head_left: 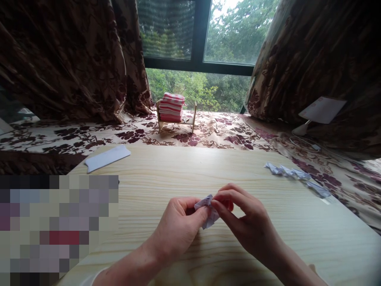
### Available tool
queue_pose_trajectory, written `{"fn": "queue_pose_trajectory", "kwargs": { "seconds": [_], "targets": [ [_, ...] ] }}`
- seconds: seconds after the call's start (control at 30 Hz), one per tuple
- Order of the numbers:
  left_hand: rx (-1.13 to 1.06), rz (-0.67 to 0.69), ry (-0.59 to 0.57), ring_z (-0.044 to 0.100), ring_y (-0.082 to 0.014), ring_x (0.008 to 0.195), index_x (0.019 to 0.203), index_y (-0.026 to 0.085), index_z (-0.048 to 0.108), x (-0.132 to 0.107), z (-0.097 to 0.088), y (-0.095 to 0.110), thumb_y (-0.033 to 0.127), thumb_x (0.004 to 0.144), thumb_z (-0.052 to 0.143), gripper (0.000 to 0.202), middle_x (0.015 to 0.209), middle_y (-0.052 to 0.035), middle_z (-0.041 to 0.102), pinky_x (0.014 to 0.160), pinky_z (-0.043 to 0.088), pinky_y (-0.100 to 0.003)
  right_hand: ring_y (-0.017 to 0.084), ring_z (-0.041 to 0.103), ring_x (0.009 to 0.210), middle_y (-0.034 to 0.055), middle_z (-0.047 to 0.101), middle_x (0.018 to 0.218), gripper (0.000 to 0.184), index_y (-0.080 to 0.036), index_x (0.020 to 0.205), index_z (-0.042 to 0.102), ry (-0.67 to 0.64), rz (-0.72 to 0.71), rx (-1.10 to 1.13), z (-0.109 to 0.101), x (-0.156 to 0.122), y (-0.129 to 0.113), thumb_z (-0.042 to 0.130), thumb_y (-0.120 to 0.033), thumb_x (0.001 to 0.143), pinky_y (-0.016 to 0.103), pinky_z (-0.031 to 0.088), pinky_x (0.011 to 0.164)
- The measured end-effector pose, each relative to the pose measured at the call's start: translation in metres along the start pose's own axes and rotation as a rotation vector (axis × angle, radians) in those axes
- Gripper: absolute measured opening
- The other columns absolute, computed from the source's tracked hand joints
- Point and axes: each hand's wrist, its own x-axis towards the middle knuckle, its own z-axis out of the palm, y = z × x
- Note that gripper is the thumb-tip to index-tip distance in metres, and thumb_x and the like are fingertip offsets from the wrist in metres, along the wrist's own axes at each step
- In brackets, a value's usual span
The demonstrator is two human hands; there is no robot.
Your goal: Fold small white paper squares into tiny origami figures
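Both my hands meet over the middle of a light wooden table (166, 174). Between them is a small folded piece of pale lilac paper (208, 212). My left hand (178, 226) pinches its left side with thumb and fingers closed. My right hand (244, 216) pinches the paper's top right edge, fingers curled together over it. Much of the paper is hidden behind my fingers.
A folded white paper strip (107, 157) lies at the table's far left. Several small folded paper pieces (294, 176) sit in a row at the right edge. A small wooden rack with striped pink cloths (172, 108) stands by the window. A blurred patch covers the lower left.
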Motion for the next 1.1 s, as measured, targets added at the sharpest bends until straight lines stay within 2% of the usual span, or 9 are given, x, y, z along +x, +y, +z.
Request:
{"fn": "queue_pose_trajectory", "kwargs": {
  "seconds": [0.13, 0.37, 0.67, 0.8, 0.93, 1.1],
  "targets": [
    [0.036, 0.004, -0.011, 0.038, -0.0092, 0.06, 0.065, 0.009, 0.065, -0.0007, 0.0011, -0.0019, 0.032, 0.077, 0.062, 0.026, 0.058, 0.0008, 0.047, 0.053, 0.028, -0.021, 0.011, 0.05, 0.061, 0.0005, 0.055, 0.071, 0.009, -0.017, 0.077, 0.06, -0.001, 0.05, 0.016, 0.0005, -0.0011, 0.0007, 0.057, -0.013, 0.084, 0.023, 0.042, 0.054],
    [0.043, 0.013, 0.041, 0.04, -0.0099, 0.06, 0.066, 0.01, 0.064, -0.0014, 0.0044, -0.0023, 0.03, 0.077, 0.061, 0.023, 0.06, -0.0002, 0.05, 0.054, 0.031, -0.022, 0.011, 0.051, 0.061, 0.0002, 0.055, 0.068, 0.014, -0.017, 0.073, 0.057, -0.005, 0.13, 0.067, 0.0007, -0.0007, -0.0018, 0.054, -0.02, 0.086, 0.024, 0.041, 0.056],
    [0.009, -0.008, 0.077, 0.039, -0.0099, 0.058, 0.066, 0.01, 0.065, -0.0014, 0.0029, -0.0006, 0.031, 0.072, 0.063, 0.022, 0.058, -0.0005, 0.05, 0.053, 0.03, -0.022, 0.014, 0.051, 0.067, 0.0012, 0.055, 0.072, 0.028, -0.017, 0.075, 0.058, -0.1, 0.349, 0.166, -0.0028, 0.001, -0.0028, 0.045, -0.035, 0.091, 0.025, 0.04, 0.061],
    [0.026, -0.028, 0.07, 0.035, -0.0092, 0.057, 0.064, 0.009, 0.064, -0.0027, 0.0032, -0.0006, 0.03, 0.072, 0.061, 0.023, 0.056, 0.0007, 0.045, 0.051, 0.026, -0.022, 0.013, 0.049, 0.065, 0.0004, 0.053, 0.07, 0.022, -0.017, 0.075, 0.057, -0.125, 0.325, 0.215, -0.0015, -0.001, -0.0042, 0.051, -0.034, 0.088, 0.025, 0.041, 0.06],
    [0.028, -0.028, 0.023, 0.033, -0.0091, 0.056, 0.063, 0.01, 0.062, -0.0026, 0.0043, 0.0001, 0.031, 0.073, 0.059, 0.023, 0.056, 0.0011, 0.043, 0.051, 0.025, -0.022, 0.012, 0.048, 0.063, -0.0003, 0.05, 0.068, 0.021, -0.017, 0.074, 0.055, -0.158, 0.266, 0.183, -0.0007, -0.0018, -0.0055, 0.049, -0.03, 0.09, 0.025, 0.039, 0.059],
    [0.031, -0.028, -0.001, 0.033, -0.0097, 0.057, 0.063, 0.01, 0.061, -0.0025, 0.0046, 0.0024, 0.033, 0.074, 0.059, 0.025, 0.056, 0.0012, 0.042, 0.052, 0.025, -0.023, 0.012, 0.045, 0.06, -0.0005, 0.047, 0.065, 0.031, -0.018, 0.065, 0.049, -0.112, 0.209, 0.109, -0.005, 0.0011, -0.0058, 0.041, -0.029, 0.093, 0.024, 0.036, 0.055]
  ]
}}
